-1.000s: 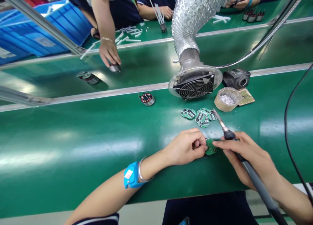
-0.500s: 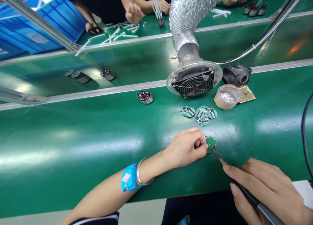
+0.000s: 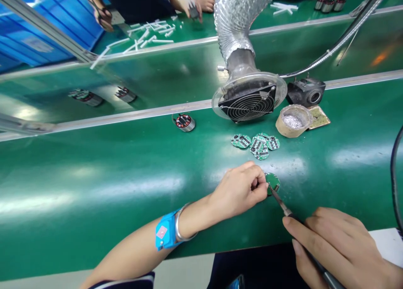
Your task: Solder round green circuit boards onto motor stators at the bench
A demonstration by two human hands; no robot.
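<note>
My left hand is closed at the left edge of a round green circuit board, its fingertips pinched there; whether a small part sits between them is hidden. Wrapped round the handle of a soldering iron, my right hand holds it slanted from the lower right. The iron's tip meets the board close to my left fingertips. Just beyond the board lies a loose group of round circuit boards with dark chips on them.
A fume extractor fan hangs from a silver duct above the bench. Behind the boards stand a round tub of shiny solder bits and a black holder. A small motor sits left. Co-workers' hands handle white strips across the divider.
My right hand and the iron's handle have shifted slightly left and down, the tip staying at the board. Motors on the middle strip now appear further left. A co-worker's hand has moved to a bundle.
</note>
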